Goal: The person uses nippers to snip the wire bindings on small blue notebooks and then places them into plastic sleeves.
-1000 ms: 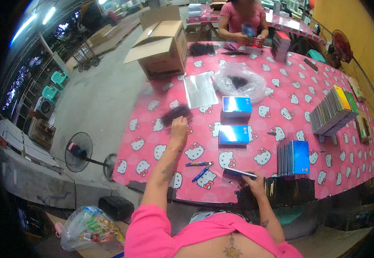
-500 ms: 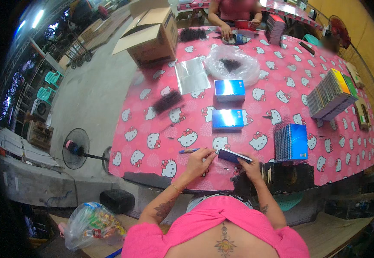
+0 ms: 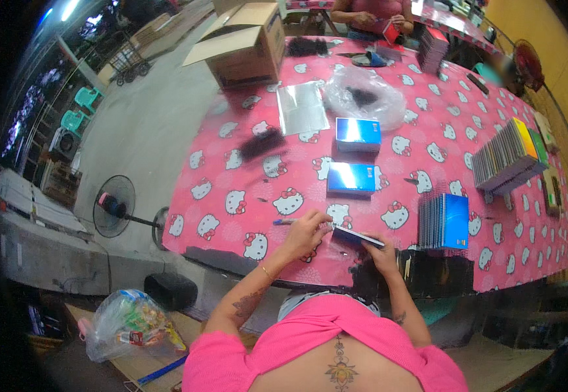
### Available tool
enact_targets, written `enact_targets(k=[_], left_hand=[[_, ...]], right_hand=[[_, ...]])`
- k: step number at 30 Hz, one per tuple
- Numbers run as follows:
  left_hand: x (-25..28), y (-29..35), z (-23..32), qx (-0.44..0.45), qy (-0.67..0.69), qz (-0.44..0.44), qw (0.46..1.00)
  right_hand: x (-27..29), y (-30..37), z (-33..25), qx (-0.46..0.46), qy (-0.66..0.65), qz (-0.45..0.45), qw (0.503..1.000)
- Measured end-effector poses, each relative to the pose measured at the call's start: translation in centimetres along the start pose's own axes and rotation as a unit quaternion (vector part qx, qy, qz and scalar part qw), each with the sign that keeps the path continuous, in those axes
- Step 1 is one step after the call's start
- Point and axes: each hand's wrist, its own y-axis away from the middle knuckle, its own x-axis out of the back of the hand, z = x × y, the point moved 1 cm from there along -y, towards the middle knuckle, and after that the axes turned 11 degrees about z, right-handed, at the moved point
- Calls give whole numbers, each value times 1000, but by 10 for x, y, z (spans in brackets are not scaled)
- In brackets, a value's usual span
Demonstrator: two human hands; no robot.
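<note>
My right hand (image 3: 383,253) holds a flat dark-blue package (image 3: 357,236) just above the near edge of the pink patterned table (image 3: 232,196). My left hand (image 3: 307,230) pinches the package's left end. A blue pen (image 3: 284,222) lies just left of my left hand. A dark hair bundle (image 3: 262,143) lies farther out on the table, apart from both hands. Another dark tuft (image 3: 366,277) hangs at the table edge below my right hand.
Two blue boxes (image 3: 351,178) (image 3: 358,133), an upright stack of blue packs (image 3: 445,221), a long row of flat packs (image 3: 509,157), a clear bag with hair (image 3: 366,98), clear sleeves (image 3: 302,108) and a cardboard box (image 3: 248,44) are on the table. Another person (image 3: 369,12) works at the far end. A fan (image 3: 114,206) stands on the floor.
My left hand left the dark hair bundle and came back to the near edge, where it now pinches the flat package held by my right hand.
</note>
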Motion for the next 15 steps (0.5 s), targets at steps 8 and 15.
enact_targets(k=[8,15], left_hand=[[10,-1,21,-111,8,-37,993],[25,-1,31,-87,11,-141,986]], right_hand=[[-3,12,-47,31,32,1,999],[10,13,-55,79,12,-38,996]])
